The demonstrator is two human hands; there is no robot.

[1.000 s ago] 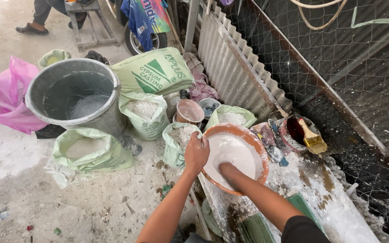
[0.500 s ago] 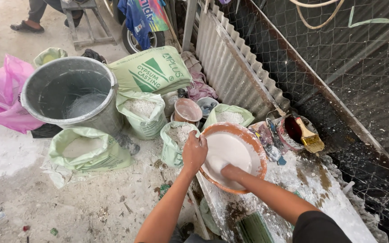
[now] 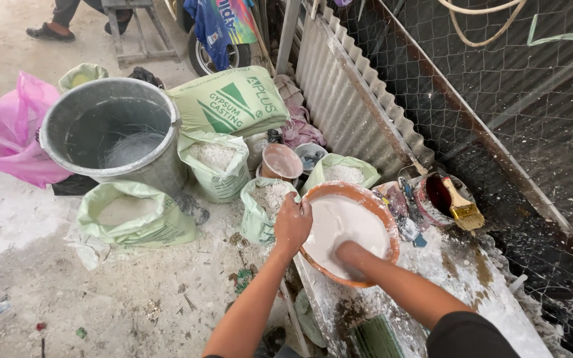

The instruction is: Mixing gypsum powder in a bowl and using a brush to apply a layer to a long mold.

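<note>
An orange-brown basin (image 3: 384, 214) full of white liquid mix rests on a splattered bench. My left hand (image 3: 292, 224) grips the basin's near left rim. My right hand (image 3: 351, 252) is plunged into the white mix, so its fingers are hidden under the surface and only the wrist and forearm show. Open light-green sacks of white powder (image 3: 267, 200) stand right beside the basin on the left.
A large grey bucket (image 3: 111, 132) stands on the ground at left, with a pink bag (image 3: 9, 129) behind it. A small pot holding a yellow-bristled brush (image 3: 459, 207) sits right of the basin. Corrugated sheet and wire mesh (image 3: 499, 99) close off the right. Another person's feet (image 3: 51, 30) show at top left.
Both hands stay at the basin; my right hand has shifted slightly within the white mix. The view has moved a little.
</note>
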